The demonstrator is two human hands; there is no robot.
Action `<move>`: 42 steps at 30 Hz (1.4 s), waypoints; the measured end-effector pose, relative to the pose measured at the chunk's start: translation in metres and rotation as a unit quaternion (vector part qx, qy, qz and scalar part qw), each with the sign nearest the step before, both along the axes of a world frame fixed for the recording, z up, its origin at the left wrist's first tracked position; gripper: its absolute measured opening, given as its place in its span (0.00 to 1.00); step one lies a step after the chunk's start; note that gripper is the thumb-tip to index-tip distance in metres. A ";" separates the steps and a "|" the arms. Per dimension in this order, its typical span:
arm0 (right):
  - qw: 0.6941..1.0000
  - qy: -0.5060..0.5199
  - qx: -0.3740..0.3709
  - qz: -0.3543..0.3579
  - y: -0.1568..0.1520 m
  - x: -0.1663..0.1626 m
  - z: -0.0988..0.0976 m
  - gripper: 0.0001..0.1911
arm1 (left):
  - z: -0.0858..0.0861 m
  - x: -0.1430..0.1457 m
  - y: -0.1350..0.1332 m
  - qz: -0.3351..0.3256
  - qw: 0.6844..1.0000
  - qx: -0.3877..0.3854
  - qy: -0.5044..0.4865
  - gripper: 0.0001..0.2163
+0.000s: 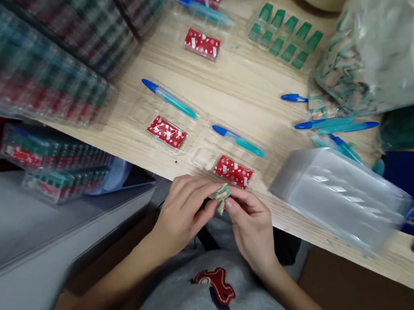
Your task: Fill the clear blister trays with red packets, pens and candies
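Observation:
My left hand (183, 213) and my right hand (251, 224) meet at the near edge of the wooden table (244, 90). Together their fingertips pinch a small folded paper piece (221, 195), pale green with pink. Just beyond it lies a clear blister tray (207, 156) with a red patterned packet (232, 171) and a blue-and-teal pen (238, 140) in it. Two more such trays, each holding a red packet (166, 131) and a pen (169, 98), lie farther back.
A stack of clear plastic trays (339, 199) sits to the right. Beyond it lie loose pens (335, 125), a bag of folded paper pieces (369, 59) and green pieces (286, 36). Stacks of filled packs (28, 63) stand at the left.

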State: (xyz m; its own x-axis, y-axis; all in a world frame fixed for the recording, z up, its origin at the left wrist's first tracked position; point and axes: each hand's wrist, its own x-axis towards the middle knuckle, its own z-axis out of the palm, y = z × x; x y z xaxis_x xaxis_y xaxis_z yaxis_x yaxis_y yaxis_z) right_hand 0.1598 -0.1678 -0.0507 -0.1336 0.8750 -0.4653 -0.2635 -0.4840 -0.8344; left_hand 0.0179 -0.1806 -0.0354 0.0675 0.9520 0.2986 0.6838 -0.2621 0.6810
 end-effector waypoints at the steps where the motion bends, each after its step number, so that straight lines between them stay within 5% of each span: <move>1: 0.999 0.034 -0.024 -0.009 0.001 -0.002 -0.002 0.09 | 0.000 0.000 0.001 0.009 0.999 -0.019 -0.025 0.11; 8: 0.995 0.047 -0.079 -0.043 0.008 -0.005 0.001 0.11 | -0.007 -0.020 0.018 0.159 0.952 -0.179 -0.189 0.09; 14: 0.998 -0.049 -0.025 -0.040 0.009 0.013 -0.004 0.08 | -0.009 -0.030 0.035 0.132 0.954 -0.254 -0.085 0.05; 24: 0.998 -0.047 -0.023 -0.032 0.010 0.019 -0.009 0.07 | -0.012 -0.003 0.037 0.189 0.952 -0.169 0.172 0.08; 30: 0.999 -0.019 -0.026 -0.038 0.012 0.020 -0.008 0.06 | -0.012 -0.003 0.040 0.204 0.947 -0.194 0.152 0.09; 35: 0.998 -0.030 -0.031 -0.044 0.009 0.014 -0.010 0.06 | -0.015 -0.014 0.039 0.135 0.969 -0.176 0.111 0.07; 39: 0.998 -0.067 -0.011 0.011 0.010 0.019 0.010 0.08 | -0.025 -0.021 0.034 0.093 0.976 -0.149 0.129 0.10; 42: 0.987 -0.100 0.111 0.064 0.029 0.043 0.049 0.02 | -0.036 -0.027 0.032 0.089 0.976 -0.111 0.165 0.12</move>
State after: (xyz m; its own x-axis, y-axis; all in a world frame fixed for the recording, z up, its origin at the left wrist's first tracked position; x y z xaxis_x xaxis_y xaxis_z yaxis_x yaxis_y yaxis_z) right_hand 0.2027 -0.1391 -0.0014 -0.1744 0.9401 -0.2928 -0.0323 -0.3026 -0.9526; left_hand -0.0088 -0.1483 -0.0712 -0.0477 0.9962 0.0728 0.8969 0.0106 0.4421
